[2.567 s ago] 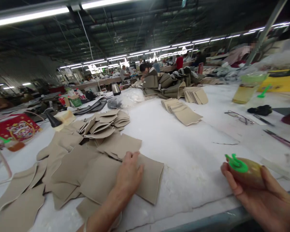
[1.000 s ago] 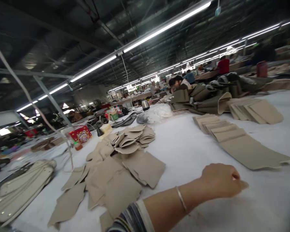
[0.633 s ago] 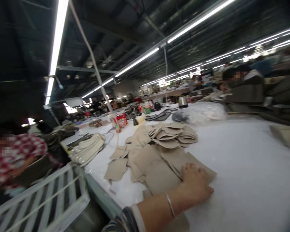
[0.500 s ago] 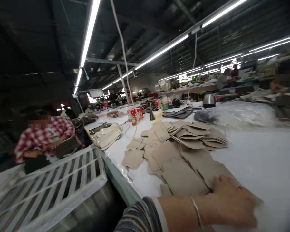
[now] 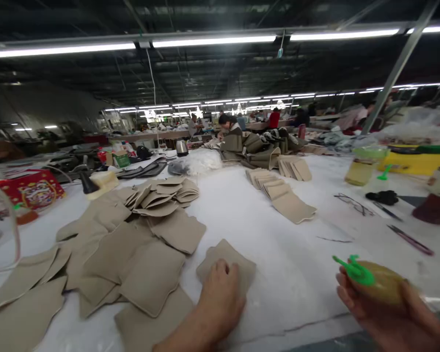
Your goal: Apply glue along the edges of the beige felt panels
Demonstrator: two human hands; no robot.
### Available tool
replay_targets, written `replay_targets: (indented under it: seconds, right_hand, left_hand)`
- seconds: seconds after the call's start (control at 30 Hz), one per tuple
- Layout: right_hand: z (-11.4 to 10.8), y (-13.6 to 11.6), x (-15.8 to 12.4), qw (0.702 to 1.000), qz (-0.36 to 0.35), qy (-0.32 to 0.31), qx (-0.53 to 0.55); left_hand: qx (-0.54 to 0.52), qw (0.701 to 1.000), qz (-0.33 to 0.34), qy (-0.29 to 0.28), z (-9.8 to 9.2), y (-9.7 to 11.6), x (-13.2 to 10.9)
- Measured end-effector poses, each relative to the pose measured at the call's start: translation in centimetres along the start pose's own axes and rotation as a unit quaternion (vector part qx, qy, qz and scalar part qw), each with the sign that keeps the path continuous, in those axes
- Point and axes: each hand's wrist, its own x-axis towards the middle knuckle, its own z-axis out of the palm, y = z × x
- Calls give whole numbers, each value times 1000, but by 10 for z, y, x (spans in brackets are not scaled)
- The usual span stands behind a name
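Observation:
My left hand (image 5: 220,298) lies flat, fingers down, on a single beige fabric piece (image 5: 225,264) that sits apart on the white table (image 5: 278,244). A loose heap of the same beige pieces (image 5: 132,244) spreads to its left. My right hand (image 5: 388,313) at the lower right is wrapped round a yellowish squeeze bottle (image 5: 383,283) with a green nozzle cap (image 5: 355,271), held above the table's near edge.
Rows of beige pieces (image 5: 282,195) lie further back. Glasses (image 5: 354,204), a pink-handled tool (image 5: 410,239), a black item (image 5: 385,197) and a jar (image 5: 363,166) sit at the right. A red box (image 5: 29,188) stands far left. Other people work at distant tables.
The view swung left and came back. One beige piece now lies apart from the heap under my left hand. My right hand with the bottle is back in view.

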Motion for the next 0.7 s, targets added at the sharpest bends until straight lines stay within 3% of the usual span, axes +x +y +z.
replay_targets:
  seconds: [0.03, 0.17, 0.7]
  right_hand:
    - [10, 1, -7, 999, 33, 30, 19]
    - [35, 3, -24, 999, 52, -12, 1]
    - [25, 20, -23, 996, 54, -60, -32]
  left_hand:
    - [16, 1000, -6, -4, 1, 3, 1]
    - [46, 998, -3, -37, -2, 5, 5]
    - [139, 986, -2, -89, -15, 18, 8]
